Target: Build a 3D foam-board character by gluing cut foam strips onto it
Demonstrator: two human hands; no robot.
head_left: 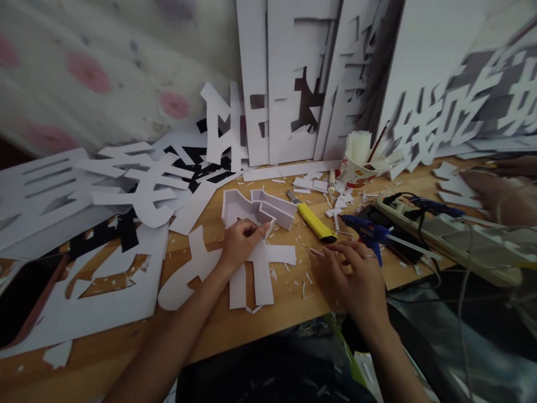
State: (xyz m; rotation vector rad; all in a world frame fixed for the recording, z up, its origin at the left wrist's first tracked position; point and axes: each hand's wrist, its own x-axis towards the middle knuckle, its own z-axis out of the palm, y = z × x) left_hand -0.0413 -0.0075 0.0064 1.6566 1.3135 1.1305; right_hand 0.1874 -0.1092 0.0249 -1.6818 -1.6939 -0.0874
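My left hand (pixel 243 242) pinches the near edge of a white foam-board shape with raised side walls (pixel 235 206), between thumb and fingertips. Below that hand lies a flat white cut-out character (pixel 263 282), partly covered by my wrist. My right hand (pixel 356 274) hovers at the table's front edge, fingers loosely bent and apart, with nothing visible in them. Small white scraps lie by its fingertips. Just beyond it are a yellow utility knife (pixel 315 223), blade extended, and a blue glue gun (pixel 367 228) with a glue stick in its back.
A paper cup (pixel 356 170) holds glue sticks. To the right is a power strip (pixel 457 238) with cables, and another person's hand (pixel 499 193). Cut foam boards (pixel 289 134) lean at the back; more cut-outs (pixel 151 193) pile up at left, near a phone (pixel 31 299).
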